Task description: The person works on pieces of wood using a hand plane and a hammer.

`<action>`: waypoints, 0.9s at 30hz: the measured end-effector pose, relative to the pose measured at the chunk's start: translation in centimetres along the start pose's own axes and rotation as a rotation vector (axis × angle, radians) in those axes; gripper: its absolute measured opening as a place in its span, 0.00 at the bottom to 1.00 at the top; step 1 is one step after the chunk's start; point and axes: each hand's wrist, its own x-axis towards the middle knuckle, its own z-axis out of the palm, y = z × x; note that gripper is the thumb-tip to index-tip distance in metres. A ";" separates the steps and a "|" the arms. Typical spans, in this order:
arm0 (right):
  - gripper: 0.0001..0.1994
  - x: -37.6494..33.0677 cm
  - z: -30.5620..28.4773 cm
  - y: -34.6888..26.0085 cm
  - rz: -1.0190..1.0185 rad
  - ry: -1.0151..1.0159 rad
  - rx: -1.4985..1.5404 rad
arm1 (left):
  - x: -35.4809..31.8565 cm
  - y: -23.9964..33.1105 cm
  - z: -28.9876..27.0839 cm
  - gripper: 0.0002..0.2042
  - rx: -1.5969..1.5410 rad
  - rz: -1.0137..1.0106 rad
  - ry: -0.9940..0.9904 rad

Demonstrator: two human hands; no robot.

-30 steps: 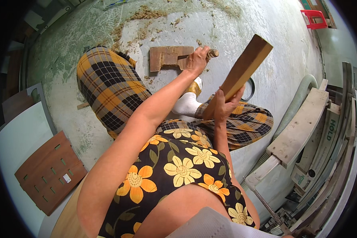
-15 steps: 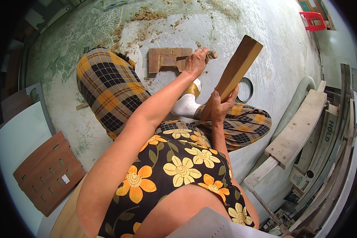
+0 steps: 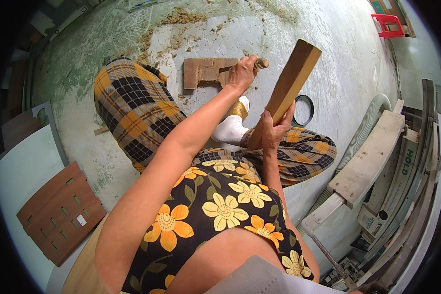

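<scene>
My left hand point(image 3: 242, 73) is closed around a chisel point(image 3: 261, 63) whose rounded wooden handle end sticks out past the fingers. Its dark blade points left, over a brown wooden block point(image 3: 198, 73) on the floor. A rectangular notch is cut into the block's near side, and my left hand hides part of its right end. In my right hand point(image 3: 276, 130) is a long squared wooden beam point(image 3: 294, 78), gripped low and tilted up to the right. The beam's lower end rests by my right leg, partly behind the hand.
Wood shavings point(image 3: 183, 18) lie scattered beyond the block. A black ring point(image 3: 304, 110) sits on the floor right of the beam. My socked foot point(image 3: 230, 130) is between my arms. Machinery and a grey hose point(image 3: 372, 110) line the right; a slotted brown panel point(image 3: 61, 213) leans at left.
The beam in my right hand has shifted slightly up and to the left at its top end. My left hand has barely moved, with the chisel still in it.
</scene>
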 end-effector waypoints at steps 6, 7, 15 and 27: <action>0.42 0.6 -0.4 -1.5 0.008 0.066 0.097 | 0.1 -1.3 0.4 0.14 -0.008 0.017 0.014; 0.43 0.7 -0.3 -1.6 0.014 0.095 0.112 | 0.1 -1.2 0.4 0.14 -0.008 0.018 0.014; 0.44 0.3 -0.2 -0.9 0.036 0.072 0.113 | 0.2 -0.9 0.1 0.14 -0.018 -0.001 0.005; 0.43 0.3 -0.1 -1.0 0.083 0.032 0.130 | 0.3 -0.6 -0.4 0.15 -0.038 -0.033 -0.006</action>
